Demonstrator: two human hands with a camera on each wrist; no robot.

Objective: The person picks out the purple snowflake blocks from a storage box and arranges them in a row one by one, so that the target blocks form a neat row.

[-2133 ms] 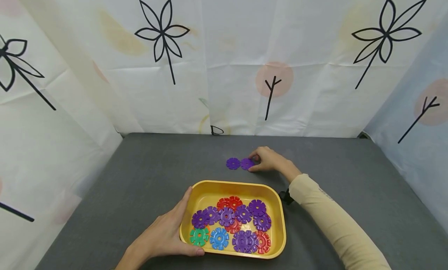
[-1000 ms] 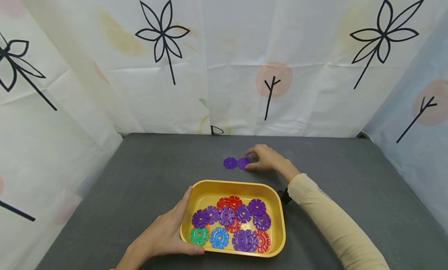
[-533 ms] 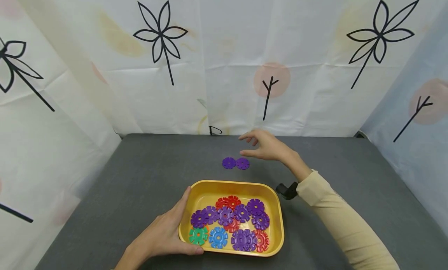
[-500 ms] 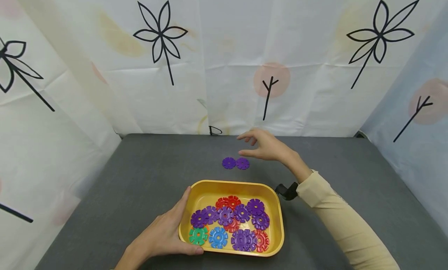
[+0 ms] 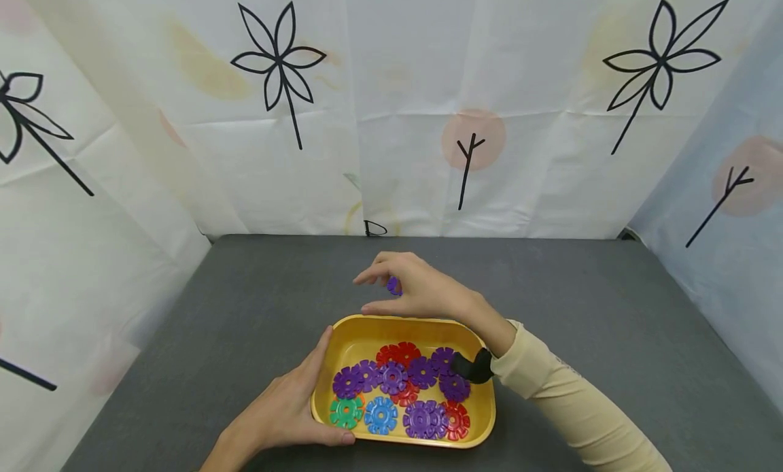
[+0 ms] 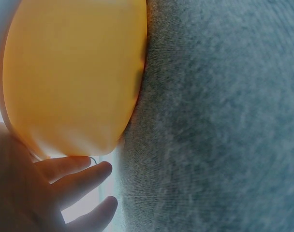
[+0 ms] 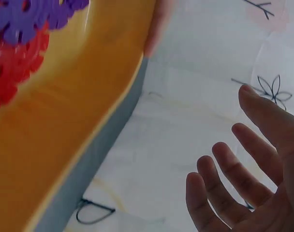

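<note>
My left hand (image 5: 287, 404) grips the left end of a yellow plastic tray (image 5: 355, 328), thumb at the near side and a finger at the far corner. In the left wrist view its fingers (image 6: 86, 183) lie at the end of the tray (image 6: 74, 77). Inside are several purple flower-shaped discs (image 5: 393, 377), with red discs (image 5: 397, 353), a green disc (image 5: 346, 412) and a blue disc (image 5: 380, 415). My right hand (image 5: 422, 288) hovers by the tray's far rim, fingers loosely spread and nothing held. Part of a purple disc (image 5: 393, 286) shows between its thumb and fingers; the hand hides the rest.
A dark grey tabletop (image 5: 257, 288) lies under the tray. White cloth walls (image 5: 391, 64) with drawn flowers and trees enclose the back and sides. A black strap (image 5: 474, 368) at the right wrist covers a bit of the tray.
My right hand first nudged two joined purple discs slightly left, then let go and lifted away. It has since moved left and nearer, now over them. The left hand stayed on the tray.
</note>
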